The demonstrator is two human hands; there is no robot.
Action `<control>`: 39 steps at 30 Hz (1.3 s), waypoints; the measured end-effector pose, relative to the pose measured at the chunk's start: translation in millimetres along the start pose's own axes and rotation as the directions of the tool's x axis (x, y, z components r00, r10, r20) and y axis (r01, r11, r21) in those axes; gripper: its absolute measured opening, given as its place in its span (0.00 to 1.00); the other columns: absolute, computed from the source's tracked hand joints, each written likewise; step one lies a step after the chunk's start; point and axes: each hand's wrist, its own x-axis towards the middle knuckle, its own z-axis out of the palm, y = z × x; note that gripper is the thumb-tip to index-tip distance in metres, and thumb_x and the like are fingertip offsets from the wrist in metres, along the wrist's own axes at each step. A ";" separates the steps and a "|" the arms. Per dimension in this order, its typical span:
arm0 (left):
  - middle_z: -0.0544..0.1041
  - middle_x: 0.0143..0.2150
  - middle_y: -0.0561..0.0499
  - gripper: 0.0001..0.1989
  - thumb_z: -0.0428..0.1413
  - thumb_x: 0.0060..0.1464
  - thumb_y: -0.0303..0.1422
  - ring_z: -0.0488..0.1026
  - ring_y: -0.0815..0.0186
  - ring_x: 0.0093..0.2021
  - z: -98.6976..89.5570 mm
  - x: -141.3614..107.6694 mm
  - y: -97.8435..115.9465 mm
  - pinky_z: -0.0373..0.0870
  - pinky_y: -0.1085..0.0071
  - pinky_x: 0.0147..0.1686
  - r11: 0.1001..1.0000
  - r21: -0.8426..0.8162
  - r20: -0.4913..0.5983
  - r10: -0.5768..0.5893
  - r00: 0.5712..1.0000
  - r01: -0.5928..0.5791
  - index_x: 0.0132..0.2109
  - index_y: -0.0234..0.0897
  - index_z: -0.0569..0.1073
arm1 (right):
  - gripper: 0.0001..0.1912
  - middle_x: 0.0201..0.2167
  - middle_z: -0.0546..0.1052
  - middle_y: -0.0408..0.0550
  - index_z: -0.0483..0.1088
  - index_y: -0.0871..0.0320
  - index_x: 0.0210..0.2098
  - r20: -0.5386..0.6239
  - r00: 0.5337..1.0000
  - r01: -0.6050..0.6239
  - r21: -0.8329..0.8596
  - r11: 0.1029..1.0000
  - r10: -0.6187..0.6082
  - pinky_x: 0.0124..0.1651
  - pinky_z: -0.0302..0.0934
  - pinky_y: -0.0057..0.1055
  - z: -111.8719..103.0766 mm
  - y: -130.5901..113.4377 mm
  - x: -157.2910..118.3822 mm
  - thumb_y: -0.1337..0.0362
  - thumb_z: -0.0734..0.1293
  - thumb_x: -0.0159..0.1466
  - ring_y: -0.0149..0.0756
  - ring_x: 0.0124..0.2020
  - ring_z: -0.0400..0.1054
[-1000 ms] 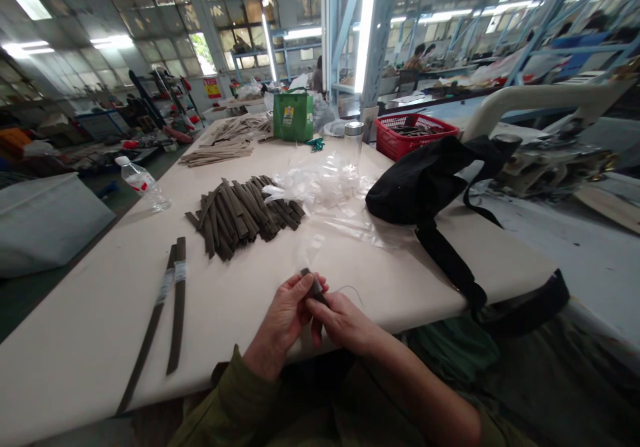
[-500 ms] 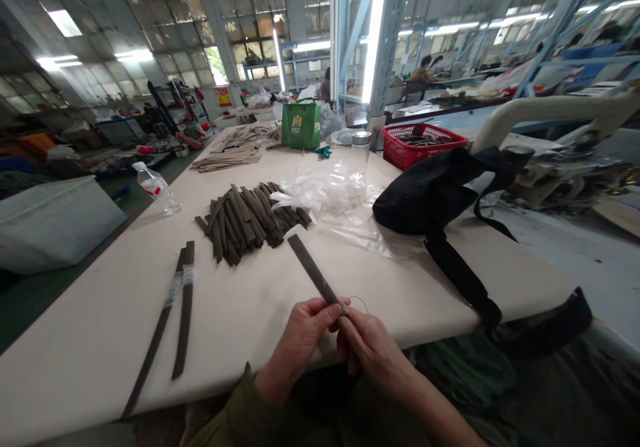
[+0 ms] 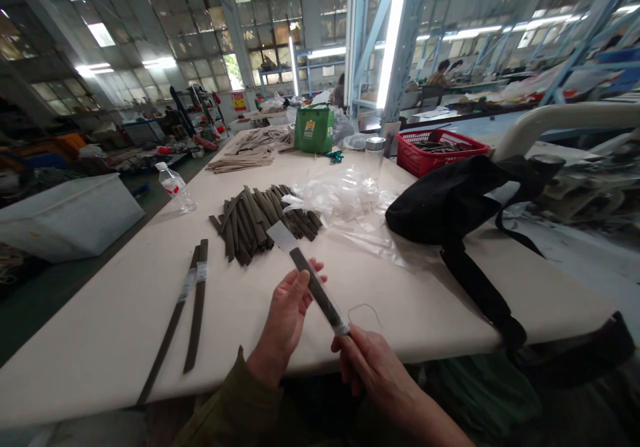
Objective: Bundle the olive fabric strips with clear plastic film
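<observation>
Between both hands I hold a dark fabric strip, tilted up toward the left. A clear plastic sleeve surrounds it and sticks out past its upper end. My left hand pinches the upper part, thumb on top and fingers behind. Around the lower end my right hand is closed, by a whitish band of gathered plastic. A thin looped thread lies just above the right hand. Two dark strips with clear wraps rest on the table to the left. Beyond my hands is a pile of similar dark strips.
On the table are crumpled clear plastic bags, a black bag with trailing straps, a water bottle, a lidded jar, a green bag and paler strips. A red basket stands at back right.
My left hand has slid up the strip, away from my right hand. The clear sleeve now extends past the strip's upper end. The view has shifted slightly left.
</observation>
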 end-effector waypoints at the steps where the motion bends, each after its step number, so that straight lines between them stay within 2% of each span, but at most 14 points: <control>1: 0.79 0.43 0.45 0.15 0.65 0.46 0.39 0.75 0.65 0.39 0.0 0.9 -0.5 0.70 0.68 0.42 1.000 -0.013 -0.018 -0.007 1.000 0.007 0.39 0.35 0.80 | 0.23 0.21 0.71 0.41 0.66 0.57 0.38 -0.002 1.000 0.000 -0.001 1.000 0.000 0.22 0.57 0.24 0.8 0.6 0.6 0.47 0.51 0.69 0.29 0.17 0.64; 6: 0.79 0.31 0.44 0.17 0.63 0.48 0.41 0.72 0.68 0.26 0.3 -14.3 -23.1 0.68 0.70 0.28 0.971 0.081 0.101 -0.233 0.967 0.225 0.38 0.29 0.79 | 0.24 0.20 0.69 0.41 0.63 0.56 0.32 -0.061 0.996 0.059 0.017 0.998 -0.058 0.22 0.58 0.25 -0.3 2.1 6.6 0.45 0.50 0.69 0.30 0.17 0.64; 8: 0.80 0.35 0.44 0.19 0.63 0.48 0.41 0.74 0.66 0.30 -0.4 -12.9 -18.3 0.69 0.71 0.30 0.983 0.045 0.108 -0.183 0.977 0.179 0.42 0.31 0.79 | 0.24 0.20 0.70 0.41 0.64 0.57 0.34 -0.043 0.998 0.047 0.008 0.999 -0.047 0.22 0.58 0.25 -0.7 2.3 6.1 0.46 0.50 0.69 0.30 0.18 0.64; 11: 0.79 0.46 0.46 0.17 0.64 0.46 0.40 0.76 0.64 0.39 -1.8 3.5 6.5 0.71 0.70 0.38 0.996 -0.085 -0.001 -0.016 1.000 0.016 0.43 0.37 0.78 | 0.23 0.21 0.70 0.41 0.66 0.57 0.38 -0.011 0.999 0.035 -0.024 0.999 -0.035 0.22 0.58 0.24 0.5 2.2 3.8 0.47 0.50 0.70 0.29 0.18 0.64; 14: 0.80 0.42 0.47 0.12 0.66 0.45 0.36 0.75 0.67 0.36 -2.5 13.5 17.8 0.70 0.71 0.40 0.995 -0.098 -0.061 -0.004 0.998 -0.002 0.37 0.35 0.79 | 0.23 0.21 0.70 0.41 0.66 0.57 0.37 -0.016 0.999 0.033 -0.029 0.999 -0.034 0.22 0.58 0.24 0.8 1.6 5.5 0.48 0.50 0.70 0.29 0.18 0.64; 18: 0.80 0.34 0.46 0.11 0.64 0.48 0.35 0.72 0.70 0.29 -1.8 -6.5 -9.0 0.67 0.73 0.30 0.989 -0.013 0.044 -0.144 0.989 0.145 0.36 0.32 0.79 | 0.22 0.19 0.70 0.41 0.65 0.57 0.36 -0.048 0.998 0.047 0.029 0.998 -0.046 0.22 0.57 0.25 -1.2 2.1 13.4 0.47 0.52 0.69 0.30 0.17 0.63; 22: 0.80 0.35 0.47 0.13 0.65 0.47 0.33 0.69 0.72 0.27 -2.0 -25.7 -28.1 0.65 0.73 0.29 0.995 0.040 0.072 -0.097 0.993 0.095 0.41 0.33 0.78 | 0.22 0.19 0.70 0.42 0.65 0.57 0.35 -0.019 0.998 0.060 0.078 0.995 -0.059 0.21 0.58 0.26 -1.1 0.1 17.6 0.47 0.53 0.69 0.31 0.17 0.64; 25: 0.80 0.37 0.46 0.18 0.65 0.45 0.32 0.74 0.67 0.34 -9.7 -18.2 -9.4 0.69 0.71 0.36 0.992 0.124 0.071 -0.024 0.997 0.015 0.45 0.34 0.76 | 0.21 0.24 0.74 0.45 0.67 0.57 0.35 0.035 0.995 0.096 0.023 0.995 -0.097 0.26 0.62 0.28 -7.3 -5.2 18.9 0.49 0.53 0.69 0.34 0.22 0.69; 27: 0.80 0.36 0.46 0.18 0.64 0.45 0.35 0.75 0.64 0.36 -21.0 -8.0 20.9 0.70 0.69 0.38 0.978 0.198 0.007 0.063 0.998 -0.064 0.44 0.34 0.76 | 0.20 0.29 0.77 0.47 0.69 0.57 0.37 0.011 0.991 0.130 -0.068 0.989 -0.130 0.33 0.65 0.30 -18.6 -7.9 20.3 0.51 0.54 0.69 0.35 0.28 0.72; 29: 0.80 0.35 0.46 0.19 0.64 0.44 0.37 0.75 0.64 0.34 -36.5 1.5 61.3 0.71 0.68 0.37 0.940 0.317 -0.073 0.158 0.985 -0.127 0.43 0.33 0.76 | 0.18 0.34 0.78 0.48 0.70 0.56 0.39 -0.089 0.982 0.152 -0.158 0.976 -0.167 0.37 0.66 0.31 -36.2 -8.0 21.3 0.52 0.55 0.69 0.36 0.31 0.74; 32: 0.80 0.35 0.48 0.22 0.65 0.39 0.39 0.75 0.63 0.34 -68.7 17.2 124.4 0.71 0.68 0.40 0.762 0.638 -0.146 0.261 0.954 -0.110 0.42 0.34 0.77 | 0.16 0.34 0.79 0.48 0.71 0.55 0.41 -0.286 0.934 0.123 -0.304 0.945 -0.213 0.36 0.66 0.31 -70.4 -3.6 21.1 0.53 0.58 0.68 0.37 0.32 0.75; 35: 0.80 0.34 0.51 0.18 0.61 0.40 0.37 0.76 0.58 0.38 -113.1 40.7 168.5 0.69 0.65 0.45 0.323 0.942 -0.212 0.363 0.907 0.091 0.41 0.36 0.77 | 0.12 0.33 0.79 0.47 0.72 0.56 0.41 -0.453 0.846 -0.017 -0.551 0.834 -0.282 0.34 0.64 0.30 -103.7 2.3 21.5 0.56 0.61 0.66 0.38 0.32 0.75; 37: 0.80 0.35 0.48 0.19 0.58 0.45 0.41 0.76 0.53 0.39 -143.5 55.6 184.3 0.68 0.61 0.44 0.005 0.974 -0.216 0.328 0.920 0.226 0.42 0.35 0.76 | 0.11 0.37 0.79 0.49 0.72 0.56 0.43 -0.492 0.796 -0.128 -0.706 0.697 -0.352 0.35 0.63 0.31 -119.5 5.1 24.5 0.60 0.62 0.66 0.39 0.33 0.75; 39: 0.80 0.39 0.42 0.23 0.55 0.47 0.44 0.76 0.48 0.41 -167.0 63.8 192.5 0.69 0.59 0.43 -0.207 0.937 -0.224 0.265 0.938 0.282 0.46 0.32 0.74 | 0.12 0.43 0.78 0.51 0.71 0.56 0.47 -0.469 0.795 -0.217 -0.813 0.541 -0.386 0.37 0.62 0.32 -128.7 6.8 30.6 0.62 0.63 0.66 0.41 0.38 0.74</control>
